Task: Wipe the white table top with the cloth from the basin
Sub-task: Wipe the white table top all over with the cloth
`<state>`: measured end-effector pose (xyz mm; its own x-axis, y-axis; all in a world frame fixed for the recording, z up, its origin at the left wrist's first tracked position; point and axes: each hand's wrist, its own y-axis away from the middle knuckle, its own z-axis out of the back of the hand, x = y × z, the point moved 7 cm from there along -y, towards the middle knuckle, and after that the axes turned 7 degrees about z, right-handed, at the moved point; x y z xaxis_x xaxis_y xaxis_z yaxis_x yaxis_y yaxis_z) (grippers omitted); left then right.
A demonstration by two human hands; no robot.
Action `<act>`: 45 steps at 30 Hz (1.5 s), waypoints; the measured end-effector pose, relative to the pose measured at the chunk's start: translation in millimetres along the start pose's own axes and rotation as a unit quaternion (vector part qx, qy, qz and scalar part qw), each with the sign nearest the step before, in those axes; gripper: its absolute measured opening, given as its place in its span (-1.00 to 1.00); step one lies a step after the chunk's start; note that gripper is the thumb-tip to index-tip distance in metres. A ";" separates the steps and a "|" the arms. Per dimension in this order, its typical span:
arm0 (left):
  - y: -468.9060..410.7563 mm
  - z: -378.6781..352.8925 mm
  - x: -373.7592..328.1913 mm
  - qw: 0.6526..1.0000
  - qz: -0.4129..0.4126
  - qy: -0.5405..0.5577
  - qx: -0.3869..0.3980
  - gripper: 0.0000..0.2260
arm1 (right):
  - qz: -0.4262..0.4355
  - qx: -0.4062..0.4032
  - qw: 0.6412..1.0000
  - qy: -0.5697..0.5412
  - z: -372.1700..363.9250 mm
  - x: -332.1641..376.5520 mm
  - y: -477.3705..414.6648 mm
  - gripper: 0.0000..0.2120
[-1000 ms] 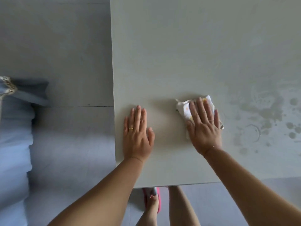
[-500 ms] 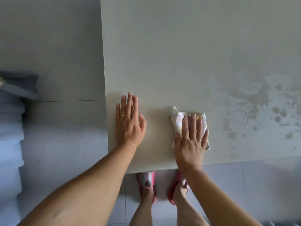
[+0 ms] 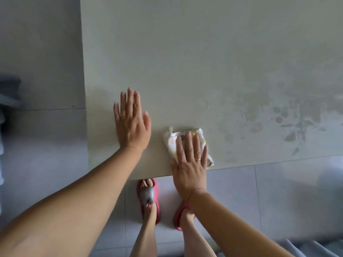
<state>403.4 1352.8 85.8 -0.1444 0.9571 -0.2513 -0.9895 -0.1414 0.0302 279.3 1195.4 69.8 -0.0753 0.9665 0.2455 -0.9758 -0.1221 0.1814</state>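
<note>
The white table top [image 3: 185,52] fills the upper middle and right of the view. A folded white cloth [image 3: 171,143] with yellow spots lies at the table's near edge. My right hand [image 3: 191,164] presses flat on the cloth, fingers spread, palm reaching past the edge. My left hand [image 3: 130,121] rests flat and open on the bare table to the left of the cloth, apart from it. Damp smears and grey spots [image 3: 289,117] mark the table's right side. No basin is in view.
Grey floor tiles [image 3: 40,71] lie left of and below the table. My feet in red slippers [image 3: 148,197] stand just under the near edge. A blue-grey piece of furniture [image 3: 7,97] shows at the far left.
My right hand has dragged the cloth toward me, from mid-table to the near edge. My left hand stays flat on the table. The view shifted forward over the table.
</note>
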 end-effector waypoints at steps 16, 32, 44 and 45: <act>14.1 -29.3 -44.9 1.000 -0.007 -0.008 0.018 -0.43 | 0.141 0.016 0.990 0.027 3.5 -7.9 10.2 -0.44; 16.0 -28.7 -46.7 1.000 0.003 -0.009 0.025 -0.45 | 0.230 0.004 0.973 0.031 28.7 -63.8 -61.3 -0.49; 15.0 -28.3 -49.5 0.998 -0.002 -0.032 0.048 -0.46 | 0.196 0.019 0.980 0.014 36.0 -48.8 -106.5 -0.48; 14.4 -28.5 -49.4 0.998 0.000 -0.036 0.053 -0.45 | 0.205 0.013 0.978 0.024 41.1 -67.2 -115.3 -0.49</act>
<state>396.4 1296.3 71.1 -0.1400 0.9732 -0.1822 -0.9841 -0.1165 0.1338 405.2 1135.3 71.5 -0.4691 0.8445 0.2586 -0.8562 -0.5066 0.1013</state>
